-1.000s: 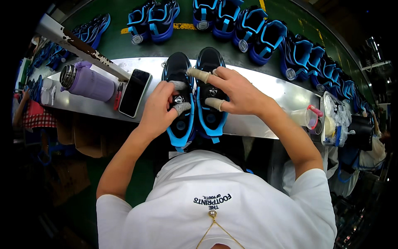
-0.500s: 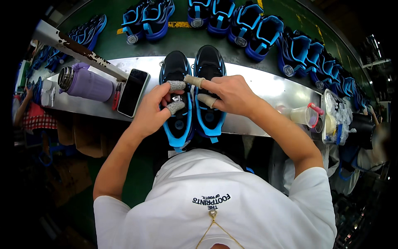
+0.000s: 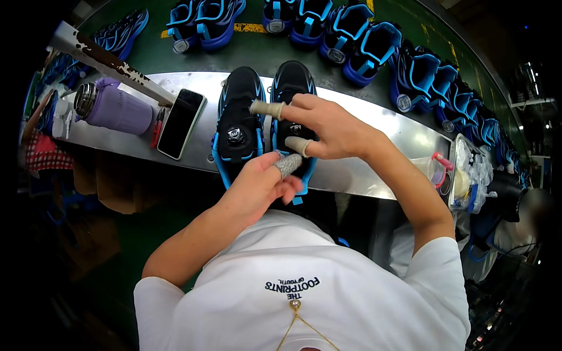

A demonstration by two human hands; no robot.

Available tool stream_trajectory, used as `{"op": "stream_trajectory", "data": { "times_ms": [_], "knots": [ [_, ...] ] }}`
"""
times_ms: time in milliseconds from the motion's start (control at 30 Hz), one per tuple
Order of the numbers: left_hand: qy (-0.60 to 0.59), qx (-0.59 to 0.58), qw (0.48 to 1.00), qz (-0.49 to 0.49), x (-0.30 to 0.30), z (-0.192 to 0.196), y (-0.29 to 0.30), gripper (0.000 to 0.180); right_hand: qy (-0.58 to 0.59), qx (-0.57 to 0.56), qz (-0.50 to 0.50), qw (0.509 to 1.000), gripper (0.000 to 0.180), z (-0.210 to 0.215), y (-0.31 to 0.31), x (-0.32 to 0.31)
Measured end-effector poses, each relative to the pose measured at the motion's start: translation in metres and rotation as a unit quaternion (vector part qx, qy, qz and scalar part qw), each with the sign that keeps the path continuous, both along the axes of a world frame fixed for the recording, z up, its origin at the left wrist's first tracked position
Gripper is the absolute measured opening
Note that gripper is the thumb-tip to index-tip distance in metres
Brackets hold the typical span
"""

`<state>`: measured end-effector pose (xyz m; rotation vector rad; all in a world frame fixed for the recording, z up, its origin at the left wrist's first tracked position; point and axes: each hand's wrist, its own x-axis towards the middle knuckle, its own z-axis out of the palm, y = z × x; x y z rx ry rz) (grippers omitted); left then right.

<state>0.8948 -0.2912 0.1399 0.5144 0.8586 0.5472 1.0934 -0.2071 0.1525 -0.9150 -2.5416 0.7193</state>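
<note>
At frame centre, right black-blue sneaker is gripped by right hand; left hand, half-curled, empty, is rested by left sneaker on steel worktop.

Bright overhead light is falling on the centre of the frame; the steel bench is throwing back soft glare at middle right; the lower left is sinking into deep shadow; the corners are going black; straight edges are bending toward the rim; the far right is looking dim and smeared.
</note>
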Motion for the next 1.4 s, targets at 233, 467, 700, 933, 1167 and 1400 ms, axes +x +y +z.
{"op": "stream_trajectory", "data": {
  "times_ms": [233,467,700,933,1167,1400],
  "knots": [
    [0.045,0.061,0.990,0.115,0.047,-0.014,-0.001,0.026,0.001,-0.042,-0.029,0.999,0.059,-0.019,0.009,0.023],
    [0.007,0.008,0.997,0.083,0.095,-0.024,0.011,0.027,0.006,0.062,-0.008,0.998,0.049,-0.033,0.009,0.064],
    [0.023,0.006,0.997,0.073,0.131,-0.019,0.014,0.025,0.093,0.096,0.081,0.988,0.060,-0.031,0.025,0.104],
    [0.023,-0.001,0.997,0.080,0.130,-0.013,0.019,0.021,0.044,-0.010,0.060,0.997,0.060,-0.017,0.029,0.105],
    [0.046,-0.013,0.997,0.054,0.119,-0.015,0.021,0.031,0.022,0.080,0.026,0.996,0.060,-0.029,0.019,0.089],
    [0.066,-0.027,0.997,0.041,0.126,-0.004,0.029,0.033,0.021,-0.023,0.117,0.993,0.061,-0.006,0.045,0.109]
  ]
}}
